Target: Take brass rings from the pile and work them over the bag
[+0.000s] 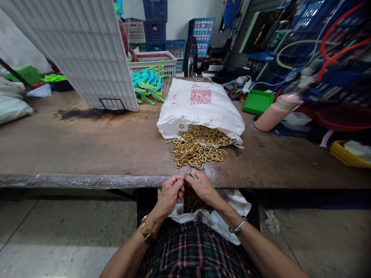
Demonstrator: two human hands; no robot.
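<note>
Just in front of the table edge, my left hand (171, 193) is closed, thumb and fingers pinching a small brass-coloured ring (183, 178), mostly hidden by the fingertips. My right hand (203, 187) meets it there, its fingers closed around a short, thin metal blade-like tool (193, 175). Beyond both hands, a pile of brass-coloured rings (197, 150) spills out of a white woven sack (179, 108) lying on its side. Below my hands, an open white bag (239, 202) at my lap holds darker-looking rings (193, 200).
The brown table (87, 146) carries a tall white ribbed panel (87, 50) at left. Turquoise and green plastic pieces (149, 83) lie behind. At right are a pink bottle (275, 114), a green tray (257, 101) and a yellow tray (348, 154). Another person's arm (131, 52) shows at the back.
</note>
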